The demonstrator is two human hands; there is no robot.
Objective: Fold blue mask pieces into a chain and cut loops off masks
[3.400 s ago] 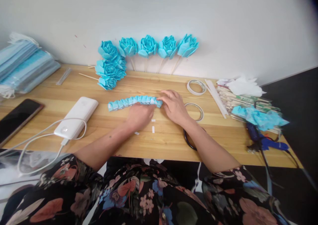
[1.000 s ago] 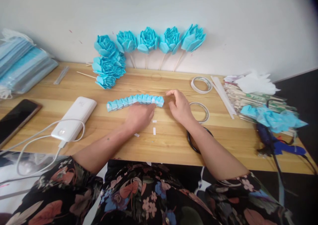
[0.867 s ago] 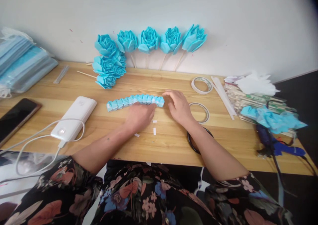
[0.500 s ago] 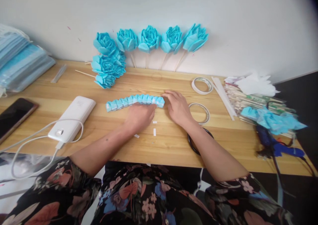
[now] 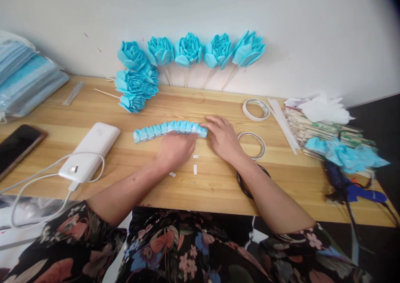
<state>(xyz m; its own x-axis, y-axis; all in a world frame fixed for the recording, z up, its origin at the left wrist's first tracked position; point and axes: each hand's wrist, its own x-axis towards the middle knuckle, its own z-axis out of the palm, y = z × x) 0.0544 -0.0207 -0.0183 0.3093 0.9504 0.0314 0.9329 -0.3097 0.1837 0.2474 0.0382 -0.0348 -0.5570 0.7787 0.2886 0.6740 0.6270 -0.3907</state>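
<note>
A curved row of folded light-blue petals (image 5: 153, 131) lies on the wooden table in front of me. My left hand (image 5: 178, 150) rests at the near side of its right half, fingers curled in against it. The fingertips of my right hand (image 5: 223, 139) are bent onto the row's right end, close to my left fingers. My own hands partly hide where the fingers meet the petals. Small white strips (image 5: 195, 169) lie on the table just below my left hand.
Blue flowers on sticks (image 5: 189, 50) lean on the wall; more lie piled left of them. A power bank (image 5: 90, 150) with cable and a phone (image 5: 20, 150) are left. Tape rolls (image 5: 256, 109), a bundle of sticks (image 5: 312, 127) and a blue glue gun (image 5: 359, 191) stand right.
My right fingertips have moved slightly left onto the end of the petal row. My left hand stays almost in place. The whole view has shifted a little.
</note>
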